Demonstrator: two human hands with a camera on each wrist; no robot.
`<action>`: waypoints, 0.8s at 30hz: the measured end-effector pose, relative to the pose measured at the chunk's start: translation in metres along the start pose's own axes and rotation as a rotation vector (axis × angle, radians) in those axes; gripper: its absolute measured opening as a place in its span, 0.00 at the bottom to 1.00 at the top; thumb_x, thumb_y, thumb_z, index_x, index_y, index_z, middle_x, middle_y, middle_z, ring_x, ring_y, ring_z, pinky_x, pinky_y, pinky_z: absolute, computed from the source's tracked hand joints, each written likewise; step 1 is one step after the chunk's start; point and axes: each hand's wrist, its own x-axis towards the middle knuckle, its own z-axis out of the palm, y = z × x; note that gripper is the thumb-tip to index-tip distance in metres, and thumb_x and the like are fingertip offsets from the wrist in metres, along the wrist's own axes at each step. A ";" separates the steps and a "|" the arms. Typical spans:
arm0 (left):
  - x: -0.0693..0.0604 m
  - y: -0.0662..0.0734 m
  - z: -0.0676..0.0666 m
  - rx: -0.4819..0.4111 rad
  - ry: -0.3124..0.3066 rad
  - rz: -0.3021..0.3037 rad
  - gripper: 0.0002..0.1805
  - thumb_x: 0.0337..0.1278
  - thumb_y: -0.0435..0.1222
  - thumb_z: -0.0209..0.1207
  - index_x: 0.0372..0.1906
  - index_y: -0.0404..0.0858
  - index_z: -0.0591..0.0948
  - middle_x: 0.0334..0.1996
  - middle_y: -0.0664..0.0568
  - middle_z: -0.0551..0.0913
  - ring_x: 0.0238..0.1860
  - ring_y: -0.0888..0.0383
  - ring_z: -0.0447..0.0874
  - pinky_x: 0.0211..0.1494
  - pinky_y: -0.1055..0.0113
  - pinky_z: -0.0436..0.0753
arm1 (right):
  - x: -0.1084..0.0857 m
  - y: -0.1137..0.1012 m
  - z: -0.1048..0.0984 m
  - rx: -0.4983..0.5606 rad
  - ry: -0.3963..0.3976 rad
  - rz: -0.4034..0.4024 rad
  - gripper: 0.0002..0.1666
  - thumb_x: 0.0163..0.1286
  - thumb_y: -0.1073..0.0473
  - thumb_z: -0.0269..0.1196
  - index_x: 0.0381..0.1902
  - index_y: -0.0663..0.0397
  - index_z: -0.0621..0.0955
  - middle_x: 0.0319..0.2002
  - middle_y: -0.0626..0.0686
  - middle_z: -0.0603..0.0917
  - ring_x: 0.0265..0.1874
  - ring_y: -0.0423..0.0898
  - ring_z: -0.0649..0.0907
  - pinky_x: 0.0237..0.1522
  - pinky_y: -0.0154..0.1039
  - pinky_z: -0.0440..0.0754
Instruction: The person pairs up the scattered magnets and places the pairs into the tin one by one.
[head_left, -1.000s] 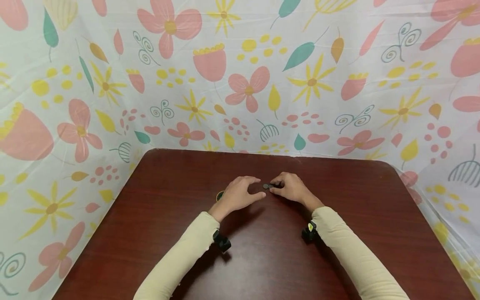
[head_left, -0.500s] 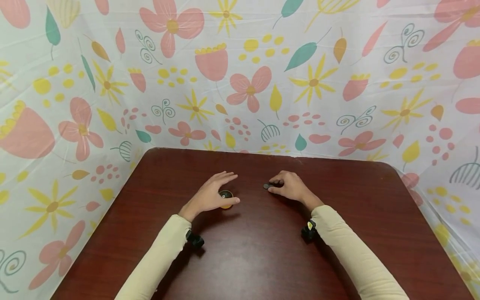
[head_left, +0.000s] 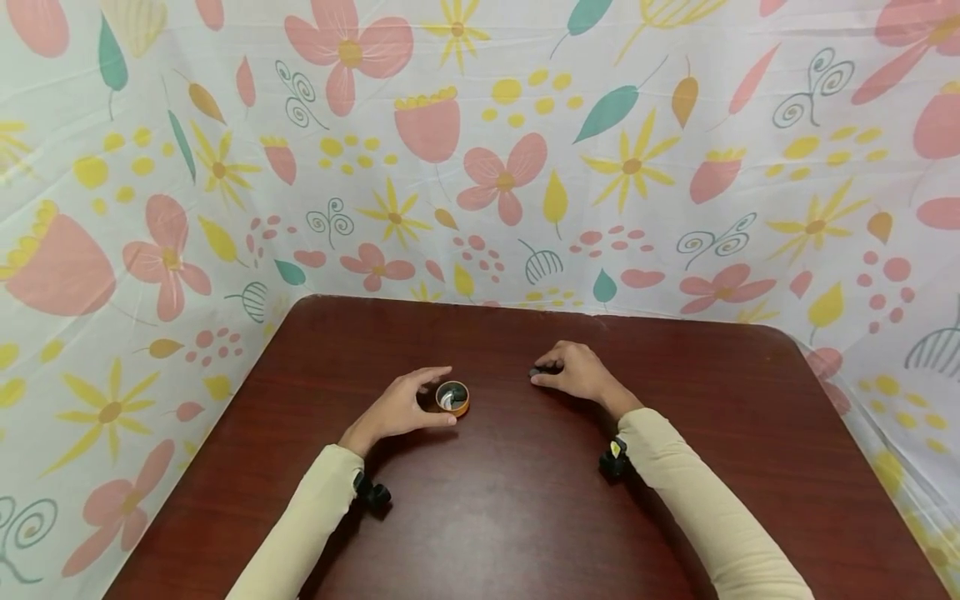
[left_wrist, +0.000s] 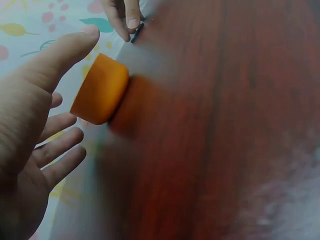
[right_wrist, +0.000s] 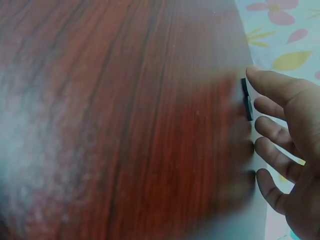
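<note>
A small round orange tin stands on the table, its top uncovered and dark pieces in its shiny inside. Around its left side my left hand spreads, thumb on the near side and fingers on the far side; the left wrist view shows a gap between the thumb and the tin's wall. Farther right, my right hand is at two small flat dark discs on the table. Its thumb and fingers are loosely bent beside them, apart from each other; whether they touch the discs is hard to tell.
The dark red-brown wooden table reaches back to a flower-printed cloth, which hangs behind it and along the sides. Black wrist cameras sit on both forearms, near the cream sleeves.
My left hand has drawn back leftward from near the right hand to beside the tin, uncovering it. The right hand has shifted slightly left over the discs.
</note>
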 end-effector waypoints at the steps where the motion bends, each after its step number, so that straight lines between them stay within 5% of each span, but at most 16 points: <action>1: -0.001 -0.001 0.001 -0.014 0.002 -0.003 0.50 0.49 0.55 0.77 0.76 0.44 0.70 0.66 0.53 0.76 0.61 0.55 0.78 0.63 0.54 0.79 | 0.000 -0.001 0.000 -0.001 -0.001 -0.004 0.20 0.66 0.46 0.73 0.50 0.49 0.90 0.43 0.48 0.83 0.39 0.45 0.79 0.42 0.46 0.79; 12: -0.002 -0.006 0.011 -0.105 0.032 -0.033 0.42 0.56 0.55 0.73 0.72 0.43 0.74 0.53 0.56 0.83 0.49 0.59 0.82 0.51 0.59 0.83 | 0.003 -0.006 0.000 -0.022 -0.007 -0.026 0.19 0.65 0.47 0.74 0.50 0.50 0.90 0.43 0.48 0.84 0.41 0.46 0.81 0.44 0.48 0.81; 24: 0.001 -0.010 0.014 -0.115 0.063 -0.019 0.35 0.57 0.51 0.72 0.69 0.45 0.79 0.51 0.59 0.86 0.49 0.62 0.82 0.53 0.60 0.82 | 0.003 -0.006 0.004 -0.031 -0.010 -0.001 0.18 0.66 0.48 0.73 0.49 0.50 0.91 0.43 0.48 0.84 0.43 0.48 0.82 0.44 0.49 0.83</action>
